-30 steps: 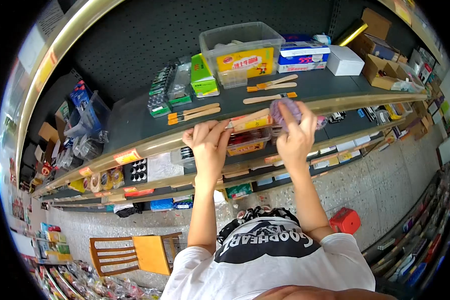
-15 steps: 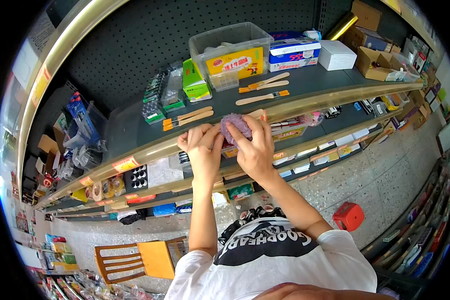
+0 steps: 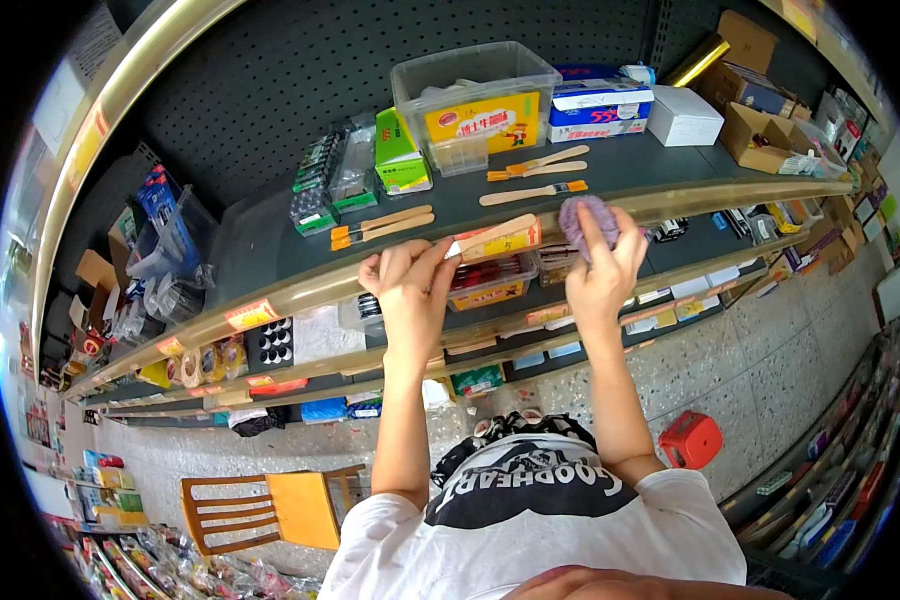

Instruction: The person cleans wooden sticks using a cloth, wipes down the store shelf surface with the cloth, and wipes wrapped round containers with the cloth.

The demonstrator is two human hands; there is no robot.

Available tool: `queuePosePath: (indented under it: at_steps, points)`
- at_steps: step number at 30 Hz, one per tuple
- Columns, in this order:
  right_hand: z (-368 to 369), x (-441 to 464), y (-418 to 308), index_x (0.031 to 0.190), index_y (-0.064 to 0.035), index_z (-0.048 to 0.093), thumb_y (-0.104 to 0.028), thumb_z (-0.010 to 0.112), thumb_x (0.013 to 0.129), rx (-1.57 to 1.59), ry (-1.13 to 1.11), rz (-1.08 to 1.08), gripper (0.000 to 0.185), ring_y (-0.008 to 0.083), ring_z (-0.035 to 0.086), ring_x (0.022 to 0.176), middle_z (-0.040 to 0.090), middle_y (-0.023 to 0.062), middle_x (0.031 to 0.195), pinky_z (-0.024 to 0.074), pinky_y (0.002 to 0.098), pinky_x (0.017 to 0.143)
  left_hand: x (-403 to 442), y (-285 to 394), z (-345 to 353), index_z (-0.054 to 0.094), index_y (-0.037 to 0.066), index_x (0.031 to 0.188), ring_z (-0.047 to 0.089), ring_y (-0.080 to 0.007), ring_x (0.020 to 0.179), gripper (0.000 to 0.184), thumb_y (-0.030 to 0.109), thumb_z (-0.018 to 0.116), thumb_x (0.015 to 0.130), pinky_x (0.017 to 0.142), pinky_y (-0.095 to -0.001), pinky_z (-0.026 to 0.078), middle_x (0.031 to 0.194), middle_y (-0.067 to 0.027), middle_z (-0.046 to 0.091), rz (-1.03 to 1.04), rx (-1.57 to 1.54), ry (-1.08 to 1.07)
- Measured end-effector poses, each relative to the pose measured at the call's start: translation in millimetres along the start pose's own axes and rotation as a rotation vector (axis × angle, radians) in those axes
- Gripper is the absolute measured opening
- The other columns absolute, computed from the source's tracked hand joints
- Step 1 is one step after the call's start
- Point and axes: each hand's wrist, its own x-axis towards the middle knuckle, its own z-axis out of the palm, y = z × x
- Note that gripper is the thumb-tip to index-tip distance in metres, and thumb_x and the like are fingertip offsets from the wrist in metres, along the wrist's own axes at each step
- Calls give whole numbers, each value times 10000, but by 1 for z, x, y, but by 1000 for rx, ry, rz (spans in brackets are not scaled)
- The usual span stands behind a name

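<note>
In the head view, my left hand is at the front edge of the shelf, closed on the pale end of a paintbrush. The brush's wooden handle points right, across an orange and yellow price tag. My right hand grips a bunched purple cloth, apart from the brush and against the shelf's front rail. On the dark shelf behind lie several more wooden-handled paintbrushes, among them a pair at the left and a single brush further right.
A clear plastic bin with a yellow label stands behind the brushes. Near it are a green box, a blue box and a white box. Lower shelves hold goods. A wooden chair and red stool stand on the floor.
My right hand has moved right with the purple cloth, away from my left hand. The paintbrush's handle, mostly covered before, now shows. My left hand stays at nearly the same place.
</note>
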Motion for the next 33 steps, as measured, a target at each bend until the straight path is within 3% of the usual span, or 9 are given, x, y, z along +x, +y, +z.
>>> queuePosePath:
  at_steps: [9, 16, 21, 33]
  points:
    - [-8, 5, -23, 1198, -143, 733, 71, 622, 677, 160, 11, -28, 574, 374, 522, 1098, 572, 148, 1246, 454, 452, 944, 8, 4, -6, 729, 101, 938, 623, -189, 843, 125, 146, 783, 834, 983, -390, 309, 850, -16, 701, -46, -43, 0]
    - [20, -9, -68, 1162, -156, 739, 4, 666, 709, 292, -96, -239, 486, 357, 549, 1053, 594, 118, 1209, 501, 443, 902, 9, 2, -4, 725, 107, 927, 632, -196, 867, 139, 107, 787, 803, 974, -388, 314, 882, -22, 706, -22, -29, -13]
    - [23, -10, -75, 1151, -154, 739, -8, 669, 695, 249, -148, -188, 484, 363, 551, 1053, 576, 119, 1236, 506, 441, 895, 7, 1, -6, 733, 107, 954, 632, -202, 906, 181, 58, 773, 784, 980, -389, 315, 923, -28, 699, 17, -3, -17]
    - [11, 2, -23, 1178, -168, 737, 98, 634, 660, 79, -39, -62, 592, 368, 532, 1103, 568, 131, 1259, 485, 444, 913, 6, -2, -4, 766, 113, 980, 620, -190, 890, 177, 113, 790, 805, 986, -378, 303, 908, -27, 697, -4, -15, -12]
